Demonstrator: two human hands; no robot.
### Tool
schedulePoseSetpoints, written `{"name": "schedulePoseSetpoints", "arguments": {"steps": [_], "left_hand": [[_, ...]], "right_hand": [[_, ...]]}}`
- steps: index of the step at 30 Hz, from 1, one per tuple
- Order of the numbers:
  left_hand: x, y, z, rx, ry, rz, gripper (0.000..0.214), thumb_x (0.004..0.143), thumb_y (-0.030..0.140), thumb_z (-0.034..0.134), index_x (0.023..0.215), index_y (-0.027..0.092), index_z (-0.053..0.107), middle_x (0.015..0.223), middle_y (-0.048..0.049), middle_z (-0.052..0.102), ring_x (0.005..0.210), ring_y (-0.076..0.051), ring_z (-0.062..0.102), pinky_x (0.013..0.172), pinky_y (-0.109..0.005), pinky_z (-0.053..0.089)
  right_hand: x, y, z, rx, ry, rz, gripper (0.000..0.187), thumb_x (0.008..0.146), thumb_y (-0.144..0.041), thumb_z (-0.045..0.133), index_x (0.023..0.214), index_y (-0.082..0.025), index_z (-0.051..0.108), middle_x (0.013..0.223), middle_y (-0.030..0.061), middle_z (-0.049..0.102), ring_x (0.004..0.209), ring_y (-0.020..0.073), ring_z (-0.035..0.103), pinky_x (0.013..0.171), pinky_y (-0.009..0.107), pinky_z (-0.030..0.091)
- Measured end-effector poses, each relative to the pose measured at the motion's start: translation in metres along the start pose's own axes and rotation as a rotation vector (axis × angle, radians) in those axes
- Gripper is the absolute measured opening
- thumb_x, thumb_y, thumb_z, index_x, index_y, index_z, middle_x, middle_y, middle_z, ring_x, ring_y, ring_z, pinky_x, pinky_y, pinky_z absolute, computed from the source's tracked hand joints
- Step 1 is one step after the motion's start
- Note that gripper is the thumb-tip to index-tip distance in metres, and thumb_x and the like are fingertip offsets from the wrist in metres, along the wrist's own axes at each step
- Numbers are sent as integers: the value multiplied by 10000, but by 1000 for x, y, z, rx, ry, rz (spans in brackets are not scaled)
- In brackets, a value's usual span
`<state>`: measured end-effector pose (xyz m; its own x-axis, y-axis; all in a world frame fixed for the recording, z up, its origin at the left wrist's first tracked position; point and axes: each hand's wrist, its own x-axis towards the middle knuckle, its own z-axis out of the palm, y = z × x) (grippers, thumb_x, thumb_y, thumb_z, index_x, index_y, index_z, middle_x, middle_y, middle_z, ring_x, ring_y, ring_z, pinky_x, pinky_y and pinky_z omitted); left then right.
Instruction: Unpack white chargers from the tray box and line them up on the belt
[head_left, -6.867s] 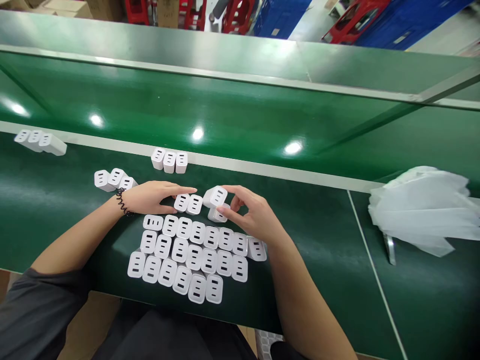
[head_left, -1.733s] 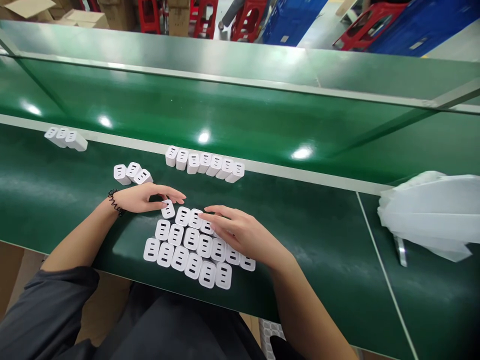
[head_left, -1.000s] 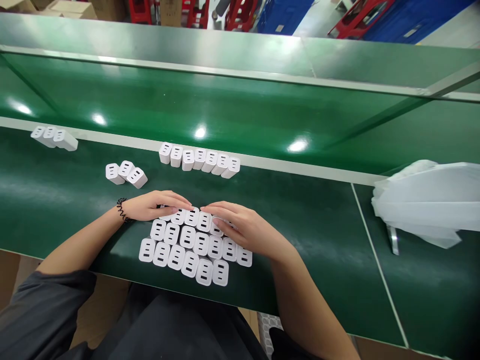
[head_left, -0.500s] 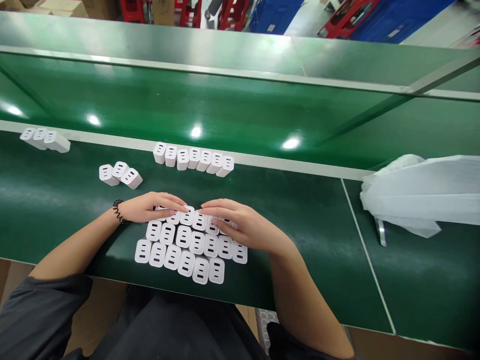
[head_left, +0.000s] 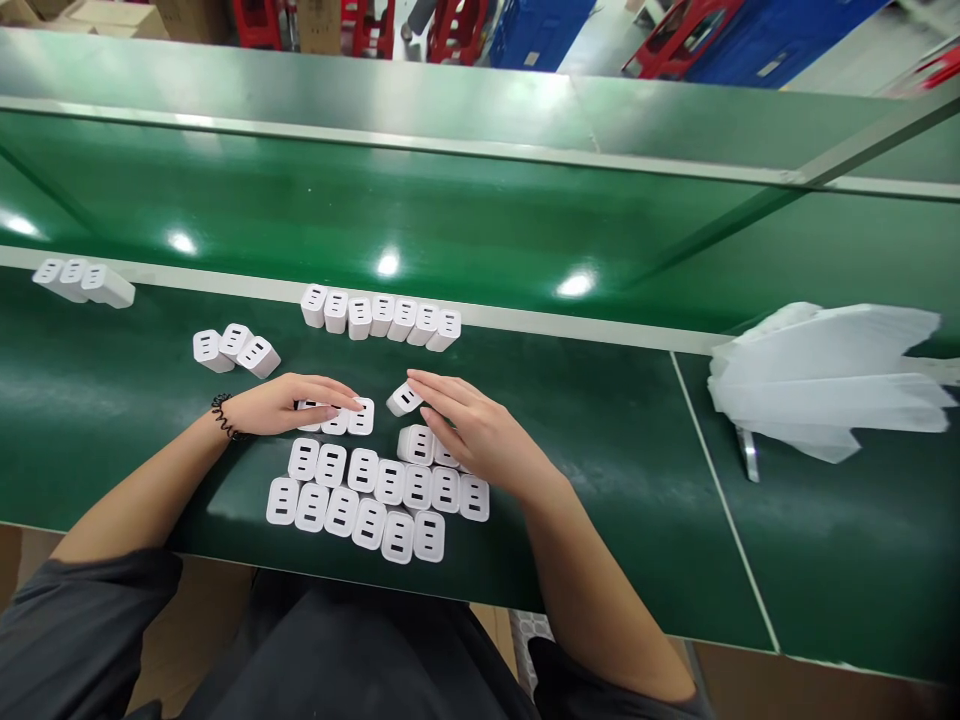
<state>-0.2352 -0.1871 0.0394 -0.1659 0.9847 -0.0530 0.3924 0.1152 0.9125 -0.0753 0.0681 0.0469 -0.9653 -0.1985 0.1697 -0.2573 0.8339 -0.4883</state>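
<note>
The big green bench (head_left: 600, 420) fills most of the view, with a shiny belt (head_left: 450, 210) behind it. A pile of white bags (head_left: 825, 380) lies far to the right. Near the front edge sits a block of white plugs (head_left: 375, 495). A row of 7 plugs (head_left: 381, 315) stands farther back, with a group of 3 (head_left: 235, 350) to its left.

The left hand (head_left: 289, 405) lies flat and open, fingers on top of a short row of plugs (head_left: 352, 418). The right hand (head_left: 472, 435) has long, straight fingers, with the tips touching 1 tilted plug (head_left: 403, 399). I cannot tell if the thumb pinches it.

It looks like plugs are being parted from the block's back row. Lifting the tilted one would need a soft pinch on its sides.

There is lots of bare green ahead and to the right. The block's front row is close to the bench edge.
</note>
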Motion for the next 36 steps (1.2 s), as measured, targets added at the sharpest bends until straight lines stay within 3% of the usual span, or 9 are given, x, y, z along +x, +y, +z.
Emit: {"name": "schedulePoseSetpoints", "arguments": {"steps": [6,11,14,18,22,31,36], "left_hand": [[0,0,0,-18,7,3,345,1004,315,467,1312,250,607,1353,-101,588,1199,-204,585,978,-313,511],[0,-2,0,10,10,10,345,1002,299,470,1318,256,604,1363,-97,581,1216,-204,576,1003,-320,495],[0,-3,0,14,0,8,349,1002,286,471,1327,260,596,1369,-93,576,1224,-198,571,1006,-307,489],[0,-3,0,28,0,8,348,1003,273,471,1329,267,592,1365,-82,578,1200,-185,581,976,-285,495],[0,-3,1,43,-1,14,334,1007,283,460,1301,260,615,1348,-83,593,1183,-190,592,963,-287,499],[3,-5,6,-40,1,41,353,1012,298,439,1319,234,600,1350,-101,584,1231,-209,561,1044,-334,465],[0,-8,1,-31,11,33,345,994,299,486,1312,250,608,1386,-98,553,1260,-221,535,1046,-337,465]], "right_hand": [[1,-3,1,-17,3,45,388,1002,-199,344,1300,-168,591,1071,132,656,957,265,617,784,445,574],[1,-7,-4,204,11,65,291,974,-214,419,1025,-208,705,934,68,699,851,203,643,758,348,555],[2,-6,-5,256,38,22,286,963,-185,414,980,-216,698,946,62,706,893,210,631,779,358,546],[3,-5,-2,290,-42,-74,277,962,-182,424,1009,-220,695,1061,84,669,964,209,623,796,355,551],[4,-9,3,259,-99,-79,195,954,-228,521,1062,-222,683,1067,79,659,979,213,624,829,353,544],[5,-17,15,134,50,38,211,985,-216,477,1054,-210,677,1040,73,669,925,201,641,782,321,535],[3,-19,13,107,66,-80,200,989,-233,495,1065,-221,679,1083,84,648,916,197,632,775,324,538]]}}
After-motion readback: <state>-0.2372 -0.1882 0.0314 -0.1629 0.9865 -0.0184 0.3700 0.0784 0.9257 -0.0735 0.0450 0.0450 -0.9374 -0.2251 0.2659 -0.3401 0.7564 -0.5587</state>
